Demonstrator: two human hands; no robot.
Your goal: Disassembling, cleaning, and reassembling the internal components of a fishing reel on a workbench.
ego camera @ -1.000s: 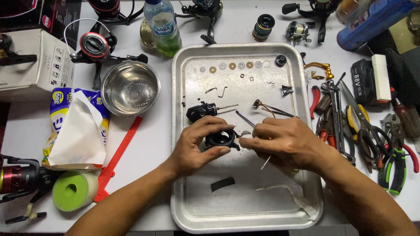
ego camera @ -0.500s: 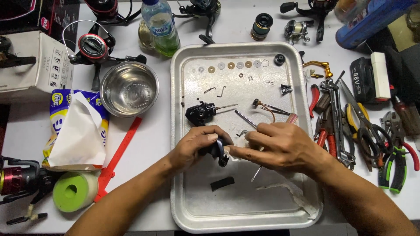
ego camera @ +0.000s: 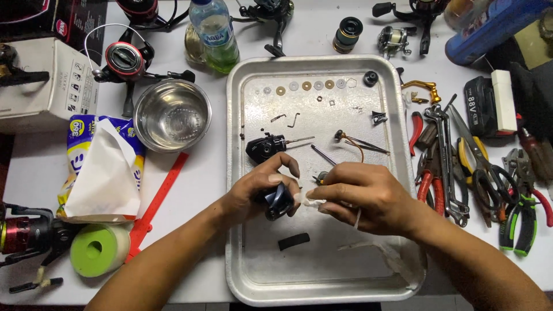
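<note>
Over the metal tray [ego camera: 242, 173], my left hand [ego camera: 253, 190] grips a dark blue reel body part [ego camera: 279, 201]. My right hand [ego camera: 363, 196] pinches a small white wad of tissue [ego camera: 311, 200] against that part. A thin tool handle pokes out under my right palm. On the tray lie a black reel side plate [ego camera: 265, 147], a row of small washers [ego camera: 305, 86], thin pins, a wired part [ego camera: 354, 141], a black strip [ego camera: 294, 241] and a scrap of tissue [ego camera: 374, 246].
A steel bowl [ego camera: 171, 115], a tissue pack [ego camera: 103, 167], a green tape roll [ego camera: 98, 249] and a red strip [ego camera: 158, 198] lie left of the tray. Pliers, scissors and wrenches [ego camera: 461, 167] crowd the right. Fishing reels and a water bottle [ego camera: 216, 34] line the back.
Both hands shifted slightly toward me. My left hand turned the reel part, and my right hand brought the tissue up against it.
</note>
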